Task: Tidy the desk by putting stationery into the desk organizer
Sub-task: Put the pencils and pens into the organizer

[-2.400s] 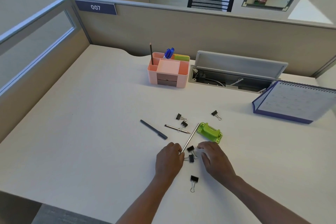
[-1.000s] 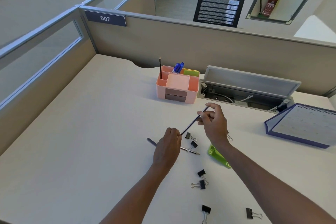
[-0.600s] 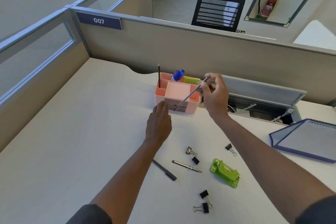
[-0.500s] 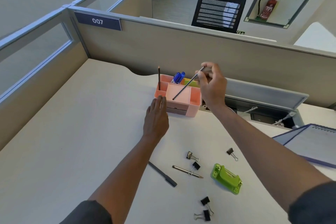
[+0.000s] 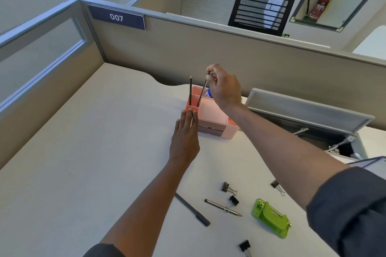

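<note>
Two pencils stood in the pink organizer (image 5: 213,118): one already upright, the other pencil (image 5: 202,94) pinched at its top by my right hand (image 5: 224,87), tip down in the compartment just beyond my left hand (image 5: 184,137). That hand lay flat, fingers straight, bracing the organizer's near corner. I judged the drop-in step nearly done; next I needed to release, then reach back for the pens and clips near my forearms.

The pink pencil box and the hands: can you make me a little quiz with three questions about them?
1. True or false: the right hand pinches a pencil whose lower end is down in the pink organizer.
2. What does the left hand do? A) grips a binder clip B) rests flat with its fingertips at the organizer's front corner C) lifts the green hole punch
3. Fill in: the dark pen lies on the ____.

Key: 1 true; 2 B; 3 desk.
</note>
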